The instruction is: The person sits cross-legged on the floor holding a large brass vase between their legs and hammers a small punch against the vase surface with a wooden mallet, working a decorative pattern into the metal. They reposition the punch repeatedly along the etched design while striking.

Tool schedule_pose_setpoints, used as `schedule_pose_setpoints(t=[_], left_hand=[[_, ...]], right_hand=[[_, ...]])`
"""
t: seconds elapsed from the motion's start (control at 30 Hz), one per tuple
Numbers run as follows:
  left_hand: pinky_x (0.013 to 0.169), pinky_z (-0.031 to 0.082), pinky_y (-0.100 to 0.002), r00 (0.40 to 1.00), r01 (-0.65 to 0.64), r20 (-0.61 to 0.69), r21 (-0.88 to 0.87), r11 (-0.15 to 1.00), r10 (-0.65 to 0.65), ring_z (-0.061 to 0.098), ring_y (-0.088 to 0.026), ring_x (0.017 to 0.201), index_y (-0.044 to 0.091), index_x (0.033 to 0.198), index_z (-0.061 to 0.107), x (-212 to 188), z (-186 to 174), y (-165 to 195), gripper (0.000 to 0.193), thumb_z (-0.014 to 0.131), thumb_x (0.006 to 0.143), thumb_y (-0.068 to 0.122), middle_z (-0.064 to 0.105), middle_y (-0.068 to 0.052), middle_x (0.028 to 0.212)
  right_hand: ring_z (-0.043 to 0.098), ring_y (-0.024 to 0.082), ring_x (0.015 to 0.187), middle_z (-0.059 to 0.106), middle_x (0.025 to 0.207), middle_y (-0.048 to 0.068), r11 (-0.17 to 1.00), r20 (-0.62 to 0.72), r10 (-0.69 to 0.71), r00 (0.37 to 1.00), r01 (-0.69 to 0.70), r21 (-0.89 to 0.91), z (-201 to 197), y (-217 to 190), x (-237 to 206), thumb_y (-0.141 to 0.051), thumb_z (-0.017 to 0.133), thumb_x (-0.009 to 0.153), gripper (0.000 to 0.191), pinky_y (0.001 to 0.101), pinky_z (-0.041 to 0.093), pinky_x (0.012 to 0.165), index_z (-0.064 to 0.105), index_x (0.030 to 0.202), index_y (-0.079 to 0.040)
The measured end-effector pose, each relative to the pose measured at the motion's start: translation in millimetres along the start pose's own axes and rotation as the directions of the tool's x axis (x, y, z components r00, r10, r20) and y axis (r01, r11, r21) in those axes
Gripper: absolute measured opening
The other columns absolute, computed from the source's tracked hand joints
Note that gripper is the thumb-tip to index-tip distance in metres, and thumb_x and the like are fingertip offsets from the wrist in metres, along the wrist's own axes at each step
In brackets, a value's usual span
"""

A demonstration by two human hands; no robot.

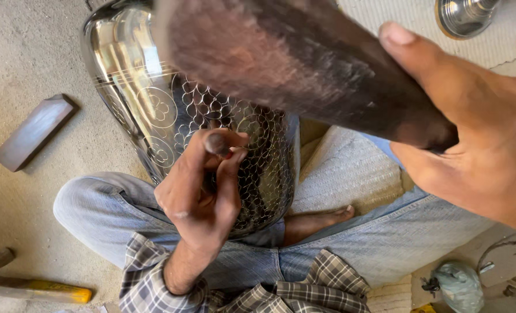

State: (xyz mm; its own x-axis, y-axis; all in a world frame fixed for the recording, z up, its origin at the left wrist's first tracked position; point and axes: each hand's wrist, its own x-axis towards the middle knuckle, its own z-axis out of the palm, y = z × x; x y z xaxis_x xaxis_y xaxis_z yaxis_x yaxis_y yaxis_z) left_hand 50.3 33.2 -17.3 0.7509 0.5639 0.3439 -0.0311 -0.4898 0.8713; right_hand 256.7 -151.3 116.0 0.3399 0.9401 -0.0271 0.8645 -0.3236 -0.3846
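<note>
A large shiny metal vessel [148, 98] lies tilted across my lap, its side engraved with flowers and a scale-like pattern. My left hand [203, 185] pinches a short metal punch [217, 142] upright against the patterned surface. My right hand [472, 139] grips a thick dark wooden mallet [292, 58], raised close to the camera and above the punch. The mallet hides the vessel's upper right part.
I sit cross-legged in blue jeans [95, 208] on a woven mat [345, 168] over a concrete floor. A dark flat block [35, 132] lies to the left. A yellow-handled tool [43, 290] rests at bottom left. Other metal vessels [463, 16] stand top right.
</note>
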Motion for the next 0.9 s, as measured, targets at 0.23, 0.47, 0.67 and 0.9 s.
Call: schedule_pose_setpoints(t=[0.23,0.47,0.67,0.9], left_hand=[[0.046,0.043,-0.018,0.992,0.066,-0.110,0.035,0.997,-0.062,0.059,-0.004,0.054,0.001,0.122,0.066,-12.1,2.9,-2.4,0.028,0.077,0.097,-0.001,0.075,-0.005,0.086],[0.076,0.069,-0.027,0.998,0.061,0.015,-0.174,0.983,-0.059,0.080,-0.010,0.091,0.002,0.136,0.061,11.1,-8.5,-10.9,0.037,0.074,0.101,0.001,0.079,-0.008,0.109],[0.068,0.061,-0.027,0.967,-0.012,0.252,-0.073,0.997,0.030,0.073,-0.011,0.079,0.004,0.128,0.066,33.2,-17.8,-3.1,0.034,0.075,0.095,0.002,0.081,-0.007,0.109],[0.060,0.055,-0.027,0.979,-0.073,0.194,0.045,0.996,0.063,0.069,-0.011,0.067,0.007,0.107,0.067,28.8,-15.5,-1.4,0.019,0.079,0.094,0.001,0.074,-0.003,0.088]], right_hand=[[0.064,0.014,0.067,0.062,0.085,0.004,0.999,0.161,-0.035,0.986,0.036,-0.006,-17.5,-6.4,12.3,0.006,0.068,0.082,0.083,0.0311,0.055,0.061,0.039,0.154,-0.021],[0.059,0.020,0.057,0.062,0.081,0.008,0.975,0.147,0.002,0.989,0.031,-0.222,-3.2,5.0,-1.6,0.010,0.074,0.076,0.089,0.0354,0.053,0.055,0.048,0.157,-0.018],[0.063,0.017,0.069,0.063,0.085,0.006,0.959,-0.052,0.230,0.972,-0.218,0.180,3.0,1.3,-7.9,0.008,0.075,0.088,0.062,0.0294,0.054,0.062,0.050,0.138,-0.017],[0.062,0.021,0.062,0.066,0.084,0.009,0.976,0.094,-0.017,0.995,0.037,-0.216,-3.4,1.4,0.4,0.009,0.077,0.079,0.087,0.0365,0.051,0.054,0.048,0.156,-0.019]])
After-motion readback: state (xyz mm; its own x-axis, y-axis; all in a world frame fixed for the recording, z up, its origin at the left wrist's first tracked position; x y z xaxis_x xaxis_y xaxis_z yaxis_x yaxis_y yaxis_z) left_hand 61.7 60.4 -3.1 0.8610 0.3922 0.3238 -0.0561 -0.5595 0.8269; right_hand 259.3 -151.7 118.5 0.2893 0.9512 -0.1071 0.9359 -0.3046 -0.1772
